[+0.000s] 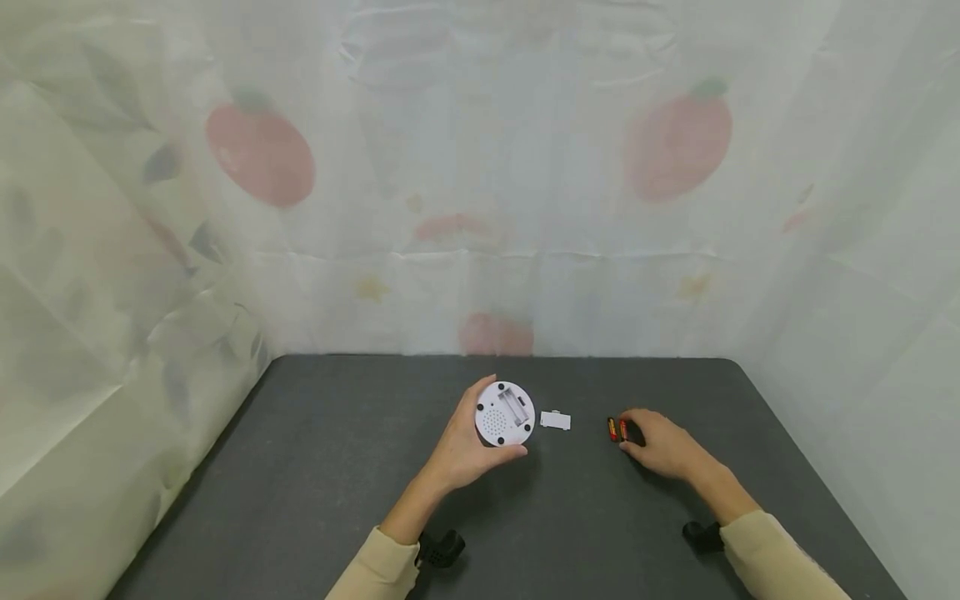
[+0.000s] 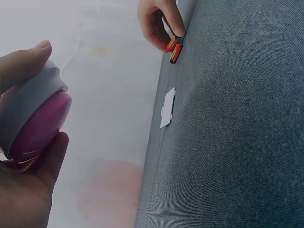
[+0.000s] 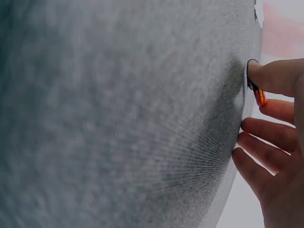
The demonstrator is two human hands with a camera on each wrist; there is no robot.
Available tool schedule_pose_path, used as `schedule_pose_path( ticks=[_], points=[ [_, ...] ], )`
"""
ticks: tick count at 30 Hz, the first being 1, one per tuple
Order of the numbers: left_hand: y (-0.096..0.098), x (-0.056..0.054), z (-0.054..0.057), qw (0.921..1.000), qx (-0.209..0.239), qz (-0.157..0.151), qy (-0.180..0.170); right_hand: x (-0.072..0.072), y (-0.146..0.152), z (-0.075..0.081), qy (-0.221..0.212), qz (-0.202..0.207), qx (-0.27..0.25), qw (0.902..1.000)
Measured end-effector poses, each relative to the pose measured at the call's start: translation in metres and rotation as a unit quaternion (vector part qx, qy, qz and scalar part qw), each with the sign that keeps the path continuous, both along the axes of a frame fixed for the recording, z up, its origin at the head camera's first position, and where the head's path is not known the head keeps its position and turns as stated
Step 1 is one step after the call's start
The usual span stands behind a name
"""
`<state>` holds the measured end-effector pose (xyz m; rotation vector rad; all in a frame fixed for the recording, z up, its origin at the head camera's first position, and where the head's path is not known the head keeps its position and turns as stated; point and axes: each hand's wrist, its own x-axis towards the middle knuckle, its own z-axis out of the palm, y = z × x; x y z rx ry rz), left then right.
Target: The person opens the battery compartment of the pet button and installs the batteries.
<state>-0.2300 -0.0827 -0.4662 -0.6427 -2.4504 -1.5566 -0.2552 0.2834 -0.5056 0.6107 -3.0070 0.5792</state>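
Note:
My left hand (image 1: pixel 459 450) grips a round white battery-powered device (image 1: pixel 493 423) by its edge, thumb on the near side and fingers on the far side. Its flat back faces up, showing an uncovered battery compartment (image 1: pixel 513 407) without batteries, a patch of small holes and dark round feet. In the left wrist view its other face (image 2: pixel 42 124) is glossy pink. Right of it a white battery cover (image 1: pixel 555 420) lies on the table. My right hand (image 1: pixel 663 446) pinches a red-and-black battery (image 1: pixel 623 430) between thumb and index finger; a second battery (image 1: pixel 612 429) lies close beside it.
The dark grey table (image 1: pixel 337 467) ends at a pale printed curtain (image 1: pixel 465 183) along its back, with more sheeting (image 1: pixel 75 292) at the left and right. Black wrist mounts (image 1: pixel 442 550) sit at both sleeves.

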Motion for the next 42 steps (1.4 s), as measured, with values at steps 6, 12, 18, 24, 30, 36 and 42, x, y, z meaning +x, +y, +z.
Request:
schedule_pose_path(
  ticks=[6, 12, 18, 24, 30, 36, 42],
  points=[
    [-0.001, 0.001, 0.000, 1.0000, 0.002, 0.000, -0.001, 0.004, -0.002, 0.004, -0.018, -0.012, -0.069, 0.9974],
    [-0.001, 0.002, -0.001, 1.0000, 0.000, 0.002, 0.000, 0.006, -0.003, 0.003, -0.019, -0.028, -0.128, 0.9912],
    [-0.001, 0.003, -0.001, 1.0000, -0.001, 0.004, -0.004, 0.013, -0.006, 0.005, -0.029, -0.023, -0.194, 0.9803],
    [-0.001, 0.003, -0.001, 0.9999, -0.002, 0.003, -0.010, 0.018, -0.011, 0.004, -0.043, -0.006, -0.239, 0.9701],
    [-0.001, 0.004, -0.003, 0.9999, -0.002, 0.000, -0.016, 0.025, -0.020, 0.008, -0.052, 0.017, -0.274, 0.9601],
    [-0.001, 0.005, -0.004, 0.9998, 0.002, -0.005, -0.020, 0.033, -0.035, 0.017, -0.061, 0.037, -0.304, 0.9499],
    [-0.002, 0.005, -0.004, 0.9996, 0.001, -0.010, -0.025, 0.037, -0.048, 0.024, -0.071, 0.053, -0.321, 0.9429]
  ],
)
